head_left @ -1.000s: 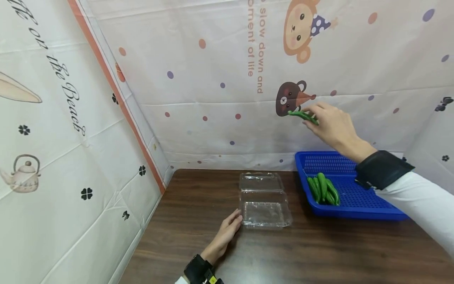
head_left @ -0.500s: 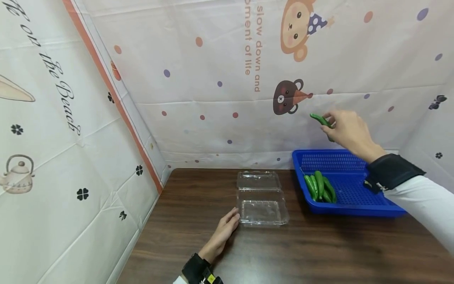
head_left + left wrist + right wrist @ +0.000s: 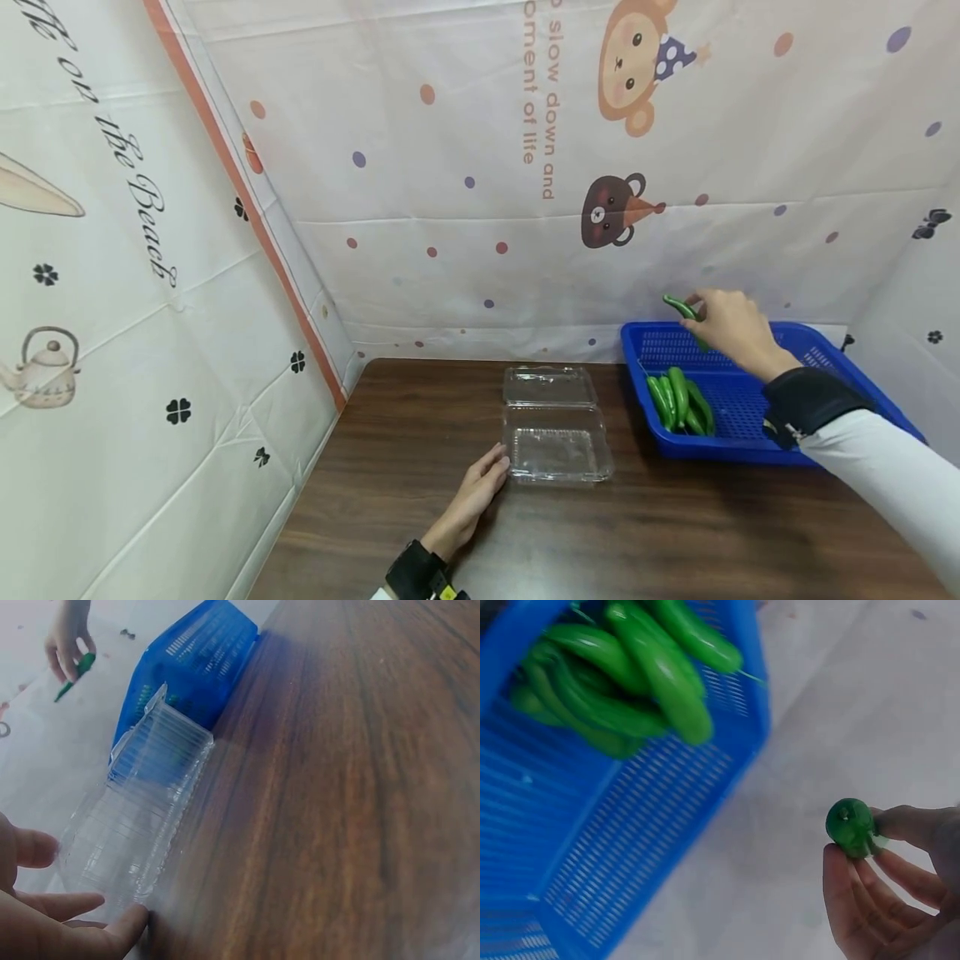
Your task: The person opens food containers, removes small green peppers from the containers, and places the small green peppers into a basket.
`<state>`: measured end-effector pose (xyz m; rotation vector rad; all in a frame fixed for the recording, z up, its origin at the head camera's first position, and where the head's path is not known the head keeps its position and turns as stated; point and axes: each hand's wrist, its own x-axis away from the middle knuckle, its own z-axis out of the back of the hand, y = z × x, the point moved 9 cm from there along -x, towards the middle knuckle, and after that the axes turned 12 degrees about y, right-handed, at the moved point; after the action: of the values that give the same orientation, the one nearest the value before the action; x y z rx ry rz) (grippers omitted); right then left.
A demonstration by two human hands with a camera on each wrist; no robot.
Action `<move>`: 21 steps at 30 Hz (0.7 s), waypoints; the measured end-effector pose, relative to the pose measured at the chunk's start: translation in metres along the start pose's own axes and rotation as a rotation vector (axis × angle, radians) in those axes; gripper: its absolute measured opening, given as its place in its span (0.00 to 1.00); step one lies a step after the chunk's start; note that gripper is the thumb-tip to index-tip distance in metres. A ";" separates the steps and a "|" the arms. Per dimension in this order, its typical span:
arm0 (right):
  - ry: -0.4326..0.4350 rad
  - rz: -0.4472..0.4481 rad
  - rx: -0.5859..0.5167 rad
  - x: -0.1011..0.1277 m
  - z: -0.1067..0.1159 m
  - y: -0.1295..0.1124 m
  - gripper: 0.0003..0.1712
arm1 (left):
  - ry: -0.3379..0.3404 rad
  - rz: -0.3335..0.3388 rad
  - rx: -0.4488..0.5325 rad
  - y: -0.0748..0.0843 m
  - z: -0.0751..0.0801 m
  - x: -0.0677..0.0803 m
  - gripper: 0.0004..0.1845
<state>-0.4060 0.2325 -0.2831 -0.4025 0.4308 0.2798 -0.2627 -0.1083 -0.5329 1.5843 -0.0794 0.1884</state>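
My right hand [image 3: 731, 329] pinches a long green chili pepper [image 3: 681, 308] between thumb and fingers, above the back part of the blue plastic basket [image 3: 742, 456]. In the right wrist view the held chili pepper [image 3: 847, 825] points end-on at the camera, outside the basket rim. Several more green peppers [image 3: 678, 400] lie bunched at the basket's left side. My left hand [image 3: 468, 500] rests on the table, fingertips at the left edge of a clear plastic clamshell box [image 3: 558, 454]. Its fingers [image 3: 124, 930] are extended beside the box wall in the left wrist view. The lid is folded back, away from me.
The brown wooden table [image 3: 405, 417] ends at a printed white cloth wall [image 3: 450, 275] behind it. Another cloth wall [image 3: 135, 467] borders the left side. The basket stands right of the box, near the back edge.
My right hand has moved right and then down with the chili pepper, from in front of the back cloth to over the basket. My left hand and the box have stayed in place.
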 end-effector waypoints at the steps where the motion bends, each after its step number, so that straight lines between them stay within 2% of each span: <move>1: -0.018 -0.006 -0.001 0.003 -0.006 0.003 0.21 | 0.001 -0.001 -0.002 0.000 0.000 0.000 0.34; 10: -0.140 -0.016 -0.017 0.033 -0.053 0.011 0.22 | -0.002 -0.007 -0.019 0.001 -0.001 0.002 0.33; 16: -0.168 0.010 -0.012 0.049 -0.077 0.005 0.21 | 0.003 -0.002 -0.022 0.002 -0.002 0.002 0.33; 21: -0.164 0.018 0.032 0.057 -0.085 0.002 0.20 | 0.003 0.003 -0.024 0.001 -0.002 0.001 0.33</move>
<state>-0.3866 0.2073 -0.3798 -0.3420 0.2778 0.3211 -0.2617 -0.1059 -0.5313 1.5601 -0.0819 0.1912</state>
